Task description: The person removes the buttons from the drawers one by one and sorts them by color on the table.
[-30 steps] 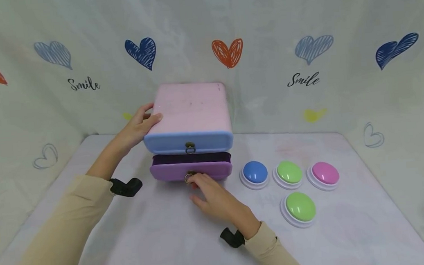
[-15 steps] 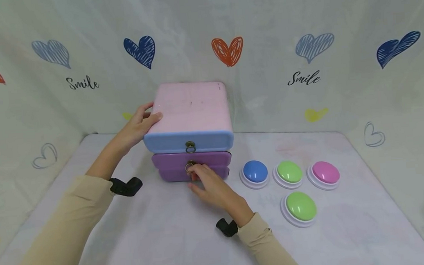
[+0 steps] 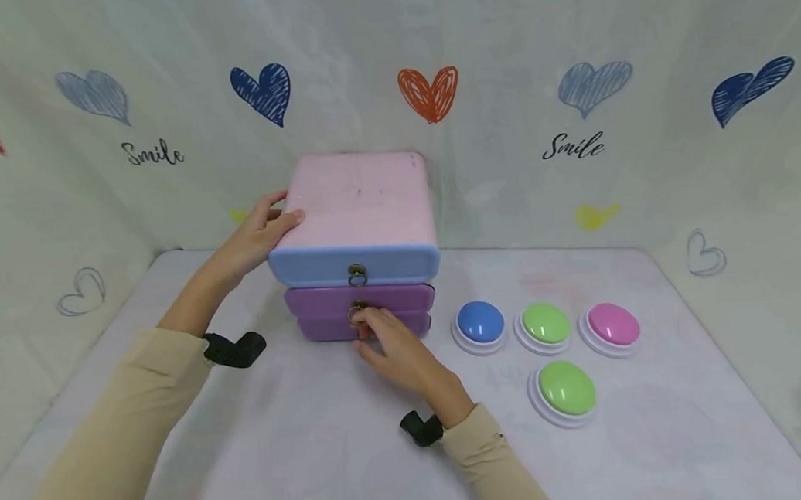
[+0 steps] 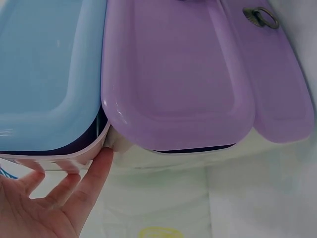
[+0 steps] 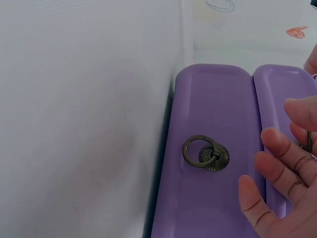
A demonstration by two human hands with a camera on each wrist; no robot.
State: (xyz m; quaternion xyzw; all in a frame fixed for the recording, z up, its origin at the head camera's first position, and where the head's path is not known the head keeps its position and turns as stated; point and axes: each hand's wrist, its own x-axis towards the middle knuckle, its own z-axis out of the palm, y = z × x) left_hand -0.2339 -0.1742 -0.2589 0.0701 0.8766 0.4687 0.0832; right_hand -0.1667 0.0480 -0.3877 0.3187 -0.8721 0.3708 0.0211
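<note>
A small drawer chest with a pink top (image 3: 358, 202) stands at the back of the table. Its upper drawer front is blue (image 3: 318, 267); below are two purple fronts, the middle drawer (image 3: 313, 302) and the bottom drawer (image 3: 322, 330). My left hand (image 3: 253, 241) rests against the chest's left side, its spread fingertips on the pink shell in the left wrist view. With thumb and forefinger my right hand (image 3: 397, 351) pinches the brass ring pull (image 3: 355, 315) of the middle drawer. The bottom drawer's own ring pull (image 5: 200, 151) hangs free in the right wrist view.
To the chest's right sit several round push buttons on white bases: a blue button (image 3: 481, 322), a green button (image 3: 545, 323), a pink button (image 3: 613, 323) and a nearer green button (image 3: 567, 388). A heart-printed curtain (image 3: 494, 197) hangs behind the white-covered table (image 3: 302, 443).
The middle purple drawer was pulled out, its dark inside showing; my right hand has pushed it back in beneath the blue front. My left hand has kept its place on the chest.
</note>
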